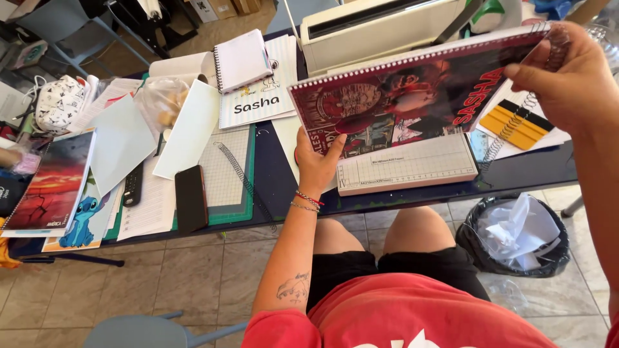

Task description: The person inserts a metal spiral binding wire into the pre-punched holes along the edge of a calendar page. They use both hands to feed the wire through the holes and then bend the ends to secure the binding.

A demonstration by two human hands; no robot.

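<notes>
Hands on the red-covered, spiral-punched notebook (412, 96), held tilted above the dark table (277, 174): left hand (317, 161) clamps its lower corner, thumb on the cover, while right hand (567, 77) pinches a clear plastic coil (558, 45) at the top corner. Risk here, I'd say: the coil skips a hole or springs loose, since the notebook hangs with only two grips. Loose black spiral (242, 177) lies apart on the green cutting mat (225, 174). Coil tip is blurred; right fingertips are mostly hidden.
</notes>
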